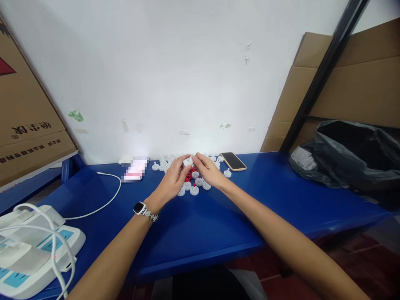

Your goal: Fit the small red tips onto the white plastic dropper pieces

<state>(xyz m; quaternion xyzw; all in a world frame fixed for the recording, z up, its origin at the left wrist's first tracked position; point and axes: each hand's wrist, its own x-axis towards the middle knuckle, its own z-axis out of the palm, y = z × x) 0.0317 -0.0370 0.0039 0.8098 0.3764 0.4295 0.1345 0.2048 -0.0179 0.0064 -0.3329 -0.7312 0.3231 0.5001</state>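
My left hand (173, 177) is closed, with thumb and fingers around a white plastic spout cap (188, 161). My right hand (208, 168) meets it there in a pinch, its fingertips against the cap; whatever small thing they grip is hidden. Below the hands lies a pile of small red tips (188, 176). Around it stand several white spout caps, among them one (194, 190) with a red tip on its spout and a bare one (227, 173) to the right. More white caps (162, 166) lie behind my left hand, partly covered.
A phone (233, 161) lies right of the caps on the blue table (200, 233). At the left are a power strip (71, 237) and a white cable (109, 204). A dark plastic bag (325, 154) lies at the right. Cardboard (287, 100) leans against the wall.
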